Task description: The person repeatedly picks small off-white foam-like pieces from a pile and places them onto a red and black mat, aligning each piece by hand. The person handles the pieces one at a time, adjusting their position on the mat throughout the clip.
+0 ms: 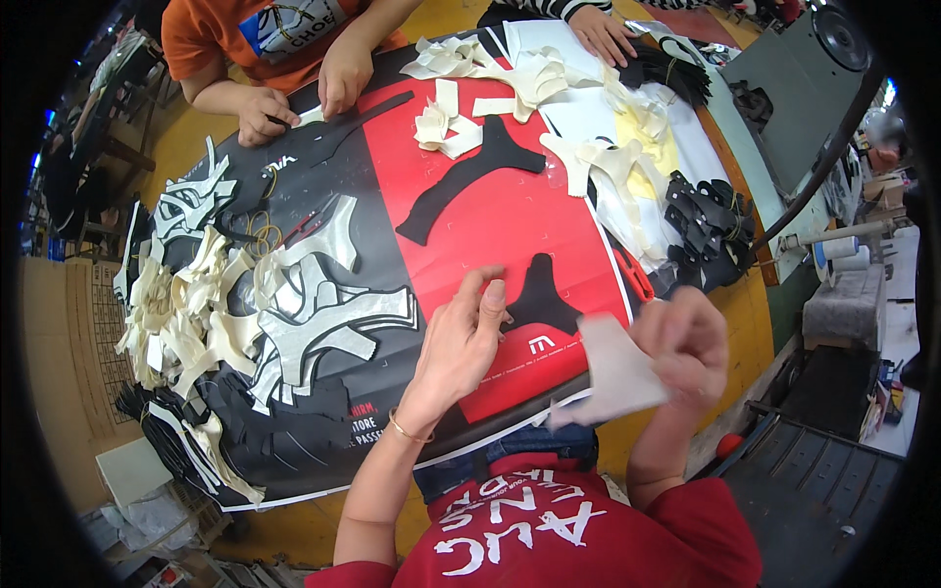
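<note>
My right hand (690, 345), blurred by motion, is closed on a pale, greyish-white cut piece (619, 377) that hangs over the table's near edge. My left hand (461, 338) is over the red part of the table cover, thumb and forefinger apart. Its fingertips reach the left end of a small black Y-shaped cut piece (545, 300), which lies flat; whether they press on it I cannot tell. Farther away lies a longer black curved piece (472, 176) with a forked end.
Silvery white-backed pieces (333, 318) and cream pieces (181, 314) are heaped on the left. More cream pieces (529, 78) lie at the far side, black bundles (708, 218) at right. A co-worker's hands (345, 76) work far left; another person's hand (600, 34) rests at the back.
</note>
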Demonstrator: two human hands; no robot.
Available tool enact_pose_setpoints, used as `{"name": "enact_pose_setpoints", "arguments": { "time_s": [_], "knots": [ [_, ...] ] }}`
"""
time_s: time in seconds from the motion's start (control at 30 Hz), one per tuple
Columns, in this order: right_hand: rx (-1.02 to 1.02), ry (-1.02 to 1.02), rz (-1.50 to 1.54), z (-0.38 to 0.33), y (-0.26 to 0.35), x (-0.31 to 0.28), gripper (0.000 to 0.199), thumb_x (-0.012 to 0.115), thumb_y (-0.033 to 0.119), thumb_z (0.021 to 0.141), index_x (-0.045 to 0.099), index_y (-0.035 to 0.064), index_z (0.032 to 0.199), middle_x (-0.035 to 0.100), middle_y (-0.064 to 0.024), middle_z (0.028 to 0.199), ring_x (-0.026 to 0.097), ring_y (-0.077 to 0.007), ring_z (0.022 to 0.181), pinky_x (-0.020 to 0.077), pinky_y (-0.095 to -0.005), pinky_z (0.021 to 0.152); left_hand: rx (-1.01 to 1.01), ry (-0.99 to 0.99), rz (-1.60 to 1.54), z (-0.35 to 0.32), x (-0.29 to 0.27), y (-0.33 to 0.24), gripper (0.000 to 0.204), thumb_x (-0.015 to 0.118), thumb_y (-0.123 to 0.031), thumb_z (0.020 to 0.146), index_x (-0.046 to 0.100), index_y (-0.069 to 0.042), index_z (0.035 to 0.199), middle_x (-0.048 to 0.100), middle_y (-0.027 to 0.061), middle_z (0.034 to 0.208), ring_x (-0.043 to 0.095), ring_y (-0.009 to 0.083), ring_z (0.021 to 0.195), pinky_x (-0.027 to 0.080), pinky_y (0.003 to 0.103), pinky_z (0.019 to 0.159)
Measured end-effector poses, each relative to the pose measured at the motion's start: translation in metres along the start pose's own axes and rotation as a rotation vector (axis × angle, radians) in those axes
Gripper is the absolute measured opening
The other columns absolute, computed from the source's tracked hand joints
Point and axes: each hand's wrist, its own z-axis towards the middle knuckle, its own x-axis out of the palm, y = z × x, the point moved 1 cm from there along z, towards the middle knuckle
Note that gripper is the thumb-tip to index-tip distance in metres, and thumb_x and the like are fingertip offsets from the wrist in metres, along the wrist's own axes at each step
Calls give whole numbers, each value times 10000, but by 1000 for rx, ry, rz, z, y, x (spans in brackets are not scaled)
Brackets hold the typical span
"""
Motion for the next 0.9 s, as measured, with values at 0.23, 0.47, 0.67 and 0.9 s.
{"name": "enact_pose_setpoints", "arguments": {
  "time_s": [0.23, 0.47, 0.67, 0.9],
  "knots": [
    [-123, 217, -433, -19, 10, 31, 269, 729, -54, 717, 750, -21, 984, 684, -133, 885, 697, -231, 760, 547, -321, 642, -85, 303, -208, 1, -19, 4, 939, 162, -831, 922, 598, -52, 1213, 687, 114, 1183, 635, 175, 1026, 469, 293, 806],
    [-40, 275, -792, -22, -23, 44, 325, 641, -90, 821, 751, 52, 1091, 658, -78, 892, 644, -166, 727, 500, -276, 626, 137, 349, -514, -17, -27, 11, 876, 313, -772, 952, 575, 22, 1211, 662, 179, 1230, 637, 216, 1107, 506, 321, 853],
    [-125, 23, -969, -22, -37, 28, 267, 629, -77, 847, 754, 11, 1066, 662, -104, 877, 634, -150, 703, 484, -256, 601, 28, 305, -636, -61, -18, -1, 532, 667, -285, 974, 475, 45, 1344, 662, 92, 1054, 653, 124, 962, 516, 263, 805],
    [-81, -137, -1136, -11, -65, -10, 302, 602, -72, 867, 715, -1, 1137, 649, -104, 869, 609, -162, 661, 490, -286, 597, 134, -129, 9, -30, -1, -10, 227, 643, 3, 927, 622, 10, 1153, 698, 151, 912, 679, 172, 687, 505, 282, 629]
  ]
}}
